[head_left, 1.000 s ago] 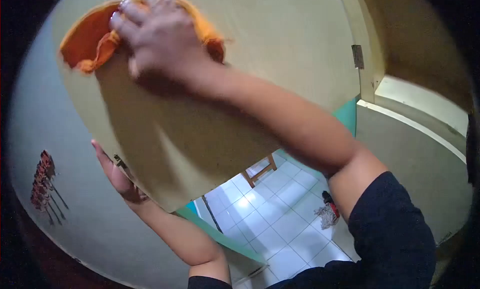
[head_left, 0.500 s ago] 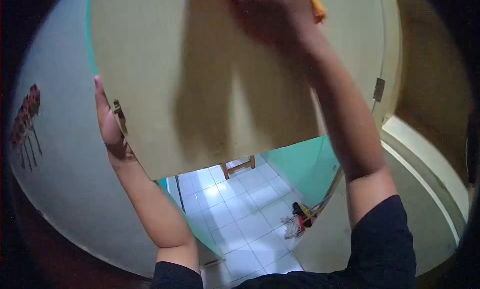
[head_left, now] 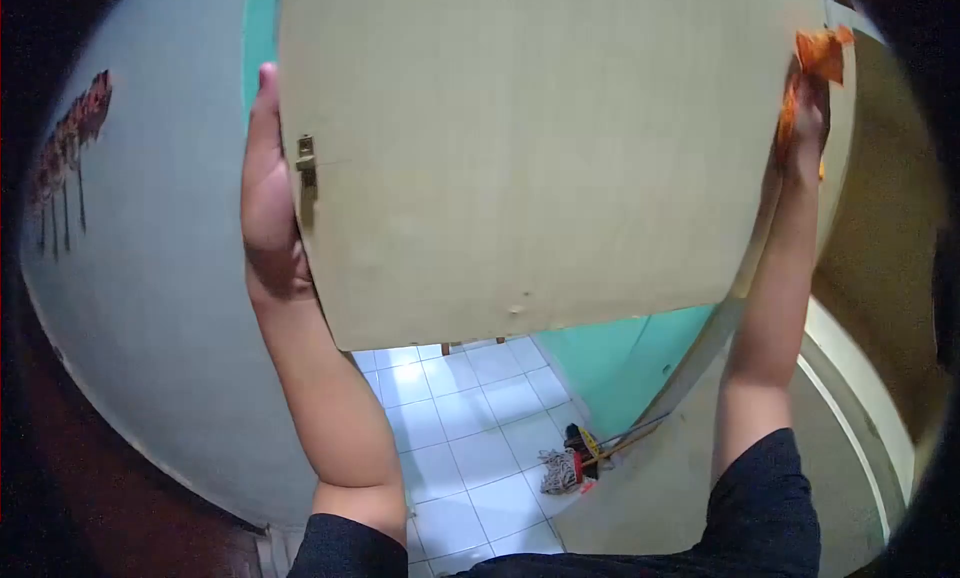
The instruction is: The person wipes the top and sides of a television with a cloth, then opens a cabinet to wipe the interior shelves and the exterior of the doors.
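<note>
A cream door panel (head_left: pixel 540 168) fills the upper middle of the view, with a small metal latch (head_left: pixel 307 161) near its left edge. My left hand (head_left: pixel 272 198) holds that left edge, thumb pointing up; its other fingers are mostly hidden behind the panel. At the panel's right edge, high up, my right hand (head_left: pixel 808 118) is closed around an orange cloth (head_left: pixel 820 55), which sticks out above and beside the fingers.
Below the panel lies a white tiled floor (head_left: pixel 470 448). A mop (head_left: pixel 562 471) with a red part rests by the green wall surface (head_left: pixel 600 368). Dark red flower-like decoration (head_left: pixel 85 128) marks the pale wall at left.
My right hand has moved from the upper middle of the panel to its right edge with the orange cloth. The panel and my left hand appear further right in view.
</note>
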A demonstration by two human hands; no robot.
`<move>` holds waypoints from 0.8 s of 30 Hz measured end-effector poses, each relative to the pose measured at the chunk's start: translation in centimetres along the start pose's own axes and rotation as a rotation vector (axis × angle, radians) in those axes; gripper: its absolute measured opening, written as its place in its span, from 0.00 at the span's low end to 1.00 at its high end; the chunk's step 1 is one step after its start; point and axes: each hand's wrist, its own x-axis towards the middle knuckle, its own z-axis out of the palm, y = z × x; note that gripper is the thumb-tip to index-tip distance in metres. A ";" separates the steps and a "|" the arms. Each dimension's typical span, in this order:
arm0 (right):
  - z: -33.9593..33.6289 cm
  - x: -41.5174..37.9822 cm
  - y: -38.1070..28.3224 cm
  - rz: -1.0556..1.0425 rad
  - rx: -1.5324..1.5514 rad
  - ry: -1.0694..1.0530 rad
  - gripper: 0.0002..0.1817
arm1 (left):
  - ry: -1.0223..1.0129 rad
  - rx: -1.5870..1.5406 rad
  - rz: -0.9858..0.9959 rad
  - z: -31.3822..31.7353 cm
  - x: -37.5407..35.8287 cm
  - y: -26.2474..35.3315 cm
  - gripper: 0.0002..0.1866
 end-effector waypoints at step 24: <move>23.1 -18.7 -18.9 -0.972 -0.533 0.154 0.33 | -0.127 -0.134 -0.105 -0.8 0.6 0.3 0.27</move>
